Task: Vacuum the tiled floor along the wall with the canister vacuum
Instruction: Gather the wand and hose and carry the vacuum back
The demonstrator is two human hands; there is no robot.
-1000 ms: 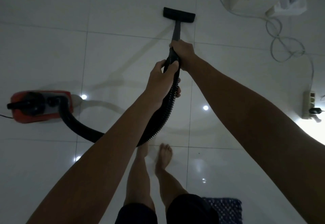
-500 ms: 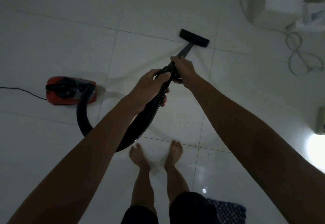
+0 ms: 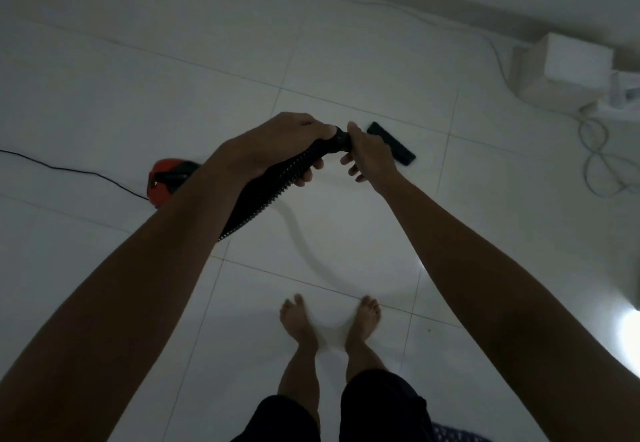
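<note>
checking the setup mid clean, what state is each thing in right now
left hand: grips the ribbed hose near its end
right hand: around the hose's end piece, fingers partly spread
hose: lifted, curving back under the left arm
floor nozzle: flat on the tiles
red canister: on the floor, partly hidden by the arm
power cord: lying slack on the tiles
white box: against the wall

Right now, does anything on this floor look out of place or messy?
Nothing is spilled or broken. The one untidy spot is the loose white cable lying in tangled loops on the tiles beside the white box by the wall, not far from the vacuum head. It might get sucked in or snagged.
</note>
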